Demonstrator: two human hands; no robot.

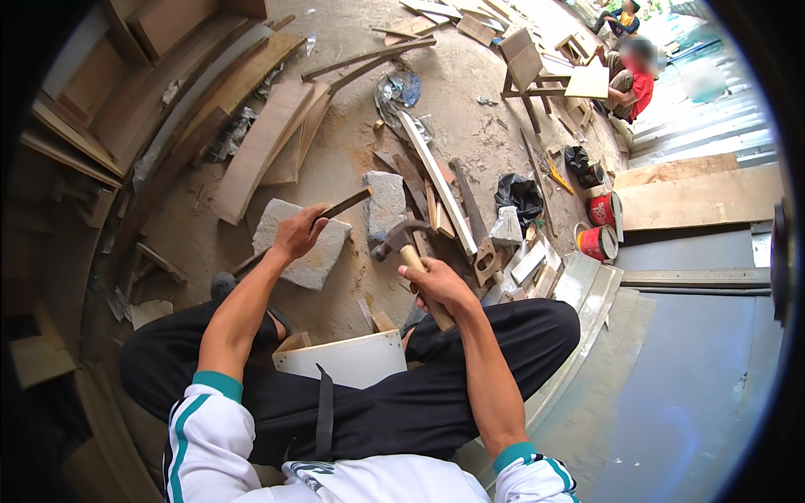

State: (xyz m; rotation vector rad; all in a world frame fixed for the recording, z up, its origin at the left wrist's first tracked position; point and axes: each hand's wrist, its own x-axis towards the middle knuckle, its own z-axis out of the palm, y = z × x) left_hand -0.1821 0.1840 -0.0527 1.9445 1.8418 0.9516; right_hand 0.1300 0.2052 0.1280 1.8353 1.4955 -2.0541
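Head view: left hand (298, 235) grips 1 wooden strip (344, 203), seen across the far edge of a concrete block (314, 258); right hand (440, 283) holds 1 hammer (410, 255), its head near a 2nd block (385, 199).

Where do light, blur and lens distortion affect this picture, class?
Head view: glare near the corrugated sheets, upper right; head view: dim wooden compartments, left; head view: blur over the face of the person in red, hammer fairly clear; head view: edges bend toward a black rim.
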